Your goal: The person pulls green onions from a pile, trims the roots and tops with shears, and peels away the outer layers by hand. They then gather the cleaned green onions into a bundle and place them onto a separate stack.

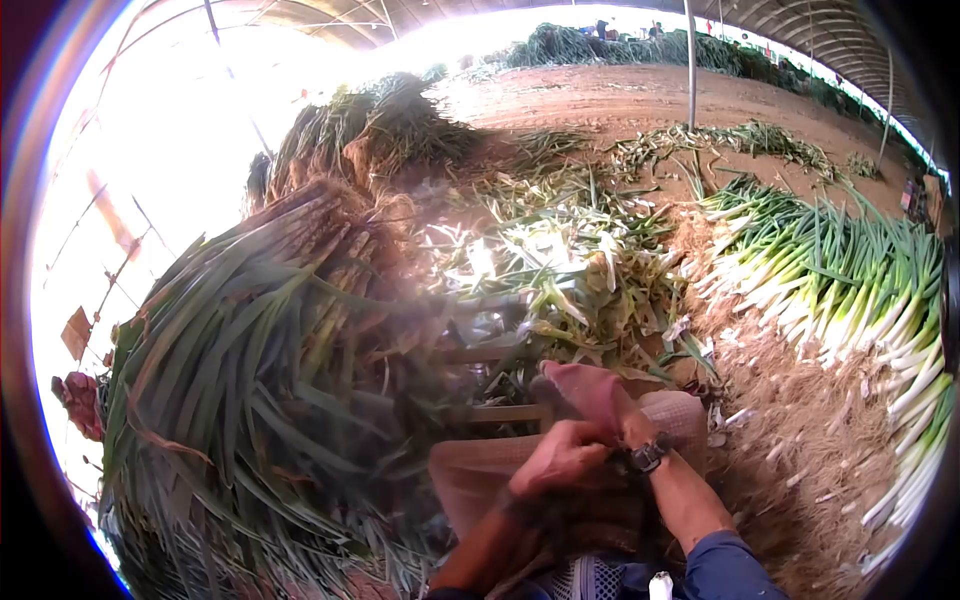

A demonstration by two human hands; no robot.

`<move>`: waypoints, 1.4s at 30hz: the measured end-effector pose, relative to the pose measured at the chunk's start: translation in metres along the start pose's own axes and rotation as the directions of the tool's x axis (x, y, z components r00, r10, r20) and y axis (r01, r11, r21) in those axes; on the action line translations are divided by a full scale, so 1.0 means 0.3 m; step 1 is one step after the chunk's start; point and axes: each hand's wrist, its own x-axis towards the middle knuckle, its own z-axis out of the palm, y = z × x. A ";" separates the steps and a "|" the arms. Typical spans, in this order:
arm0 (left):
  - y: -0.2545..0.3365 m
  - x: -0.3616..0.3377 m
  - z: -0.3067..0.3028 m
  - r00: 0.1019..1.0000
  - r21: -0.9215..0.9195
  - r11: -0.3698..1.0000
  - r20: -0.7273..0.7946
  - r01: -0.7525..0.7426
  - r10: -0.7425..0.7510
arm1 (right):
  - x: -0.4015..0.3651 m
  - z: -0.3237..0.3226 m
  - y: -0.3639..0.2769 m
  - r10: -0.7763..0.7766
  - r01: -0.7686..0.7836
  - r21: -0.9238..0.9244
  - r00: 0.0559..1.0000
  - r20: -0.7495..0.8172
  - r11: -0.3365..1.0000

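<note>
My left hand (562, 458) is bare and closed, its fingers pinching the cuff of a reddish glove (590, 392) near the other wrist. That glove covers my right hand (592, 395), which points up and to the left; its finger shape is unclear. A dark watch (651, 453) sits on the right wrist. Both hands are above my lap, close to my knee (675, 415). To the left lies a large heap of untrimmed green onions (260, 370). Peeled leaves and scraps (550, 265) lie in front of the hands.
Cleaned green onions (830, 265) lie in a row at the right, beside loose roots (800, 430) on the soil. More bundles (370, 130) stand at the back left. A metal post (691, 65) rises behind the scraps. Distant people (602, 28) are small at the top.
</note>
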 end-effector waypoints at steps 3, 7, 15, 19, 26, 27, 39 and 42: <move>-0.030 0.014 -0.011 0.996 -0.069 0.995 -0.047 -0.078 0.074 | 0.050 0.002 0.001 0.113 -0.064 -0.272 0.979 0.167 0.960; -0.043 0.023 0.003 0.985 0.095 0.995 -0.171 0.015 0.002 | 0.052 0.119 0.137 0.209 -0.100 -0.442 0.956 0.205 0.891; -0.209 0.058 0.001 0.971 -0.023 0.988 -0.190 -0.152 0.145 | 0.017 0.090 0.027 0.270 -0.206 -0.263 0.934 0.234 0.942; -0.110 -0.002 0.068 0.953 0.023 0.986 -0.252 -0.165 0.166 | 0.014 0.195 0.148 0.130 0.008 -0.286 0.878 0.461 0.958; -0.082 -0.042 0.111 0.978 0.287 0.950 -0.126 -0.122 0.163 | -0.004 0.211 0.058 0.218 -0.095 -0.287 0.873 0.436 0.953; -0.078 -0.041 0.107 0.977 0.288 0.949 -0.127 -0.126 0.169 | -0.008 0.213 0.068 0.249 -0.113 -0.329 0.878 0.409 0.938; -0.112 -0.001 -0.028 0.923 -0.129 0.989 -0.385 -0.076 0.020 | 0.073 0.138 0.063 0.088 -0.462 0.860 0.868 0.488 -0.218; -0.183 0.032 -0.086 0.935 0.011 0.994 -0.339 -0.107 0.104 | 0.122 0.091 -0.019 0.003 -0.254 0.797 0.952 0.306 -0.548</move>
